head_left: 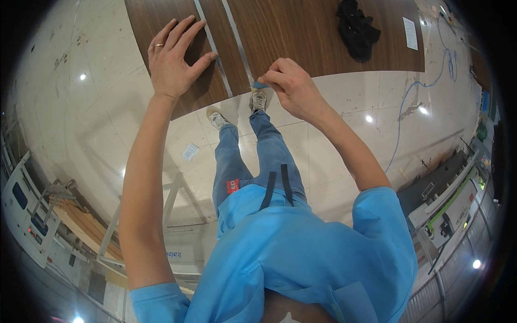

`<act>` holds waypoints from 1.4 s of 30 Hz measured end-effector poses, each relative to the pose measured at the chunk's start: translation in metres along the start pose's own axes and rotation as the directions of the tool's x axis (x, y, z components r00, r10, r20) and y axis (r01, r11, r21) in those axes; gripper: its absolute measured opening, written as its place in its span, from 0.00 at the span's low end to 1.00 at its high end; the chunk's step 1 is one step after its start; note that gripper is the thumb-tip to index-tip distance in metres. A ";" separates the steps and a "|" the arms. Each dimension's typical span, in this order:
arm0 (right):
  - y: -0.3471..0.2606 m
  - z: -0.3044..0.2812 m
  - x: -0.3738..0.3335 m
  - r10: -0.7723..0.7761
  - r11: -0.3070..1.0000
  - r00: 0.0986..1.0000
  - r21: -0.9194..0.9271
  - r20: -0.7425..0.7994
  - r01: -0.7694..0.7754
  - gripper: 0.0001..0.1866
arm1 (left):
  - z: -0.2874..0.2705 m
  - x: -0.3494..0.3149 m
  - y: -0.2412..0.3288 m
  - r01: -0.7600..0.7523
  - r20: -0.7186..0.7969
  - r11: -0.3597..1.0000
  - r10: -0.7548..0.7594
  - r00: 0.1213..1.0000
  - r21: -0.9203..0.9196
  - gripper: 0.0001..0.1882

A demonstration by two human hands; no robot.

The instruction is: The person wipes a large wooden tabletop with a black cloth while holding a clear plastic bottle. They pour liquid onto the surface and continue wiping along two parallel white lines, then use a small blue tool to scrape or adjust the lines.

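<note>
A dark brown wood-grain panel lies before me, crossed by two narrow pale strips, a left strip and a right strip. My left hand is open, its fingers spread over the panel beside the left strip, the thumb reaching across it. At the near edge, by the end of the right strip, my right hand pinches a small flat blue piece. Its exact kind is too small to tell, and part of it is hidden by the fingers.
A crumpled black cloth and a white paper label lie on the panel's right part. A blue hose trails over the tiled floor at right. Machines stand at both sides; a metal frame is at lower left.
</note>
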State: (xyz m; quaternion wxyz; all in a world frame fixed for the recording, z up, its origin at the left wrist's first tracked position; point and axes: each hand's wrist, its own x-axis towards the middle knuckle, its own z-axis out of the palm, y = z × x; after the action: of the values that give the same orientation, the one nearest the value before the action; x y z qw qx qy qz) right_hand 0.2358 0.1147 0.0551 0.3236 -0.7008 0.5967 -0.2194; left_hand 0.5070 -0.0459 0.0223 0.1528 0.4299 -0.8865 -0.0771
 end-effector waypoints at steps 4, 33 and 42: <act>-0.001 0.001 -0.009 -0.038 0.999 0.999 0.020 0.018 0.037 0.10 | -0.002 0.000 0.001 -0.003 -0.006 1.000 0.003 1.000 -0.012 0.38; -0.001 0.012 0.009 0.032 0.998 0.976 0.052 -0.217 -0.021 0.11 | 0.005 -0.002 -0.002 -0.005 -0.013 1.000 0.005 1.000 0.026 0.38; 0.004 0.012 0.005 -0.025 0.999 0.988 -0.030 -0.150 0.020 0.10 | 0.004 -0.001 -0.002 -0.003 -0.006 1.000 0.003 1.000 0.017 0.39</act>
State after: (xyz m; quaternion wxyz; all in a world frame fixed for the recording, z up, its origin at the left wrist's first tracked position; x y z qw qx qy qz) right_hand 0.2426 0.1121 0.0435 0.2651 -0.6936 0.6145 -0.2667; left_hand 0.5076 -0.0459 0.0180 0.1519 0.4299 -0.8874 -0.0682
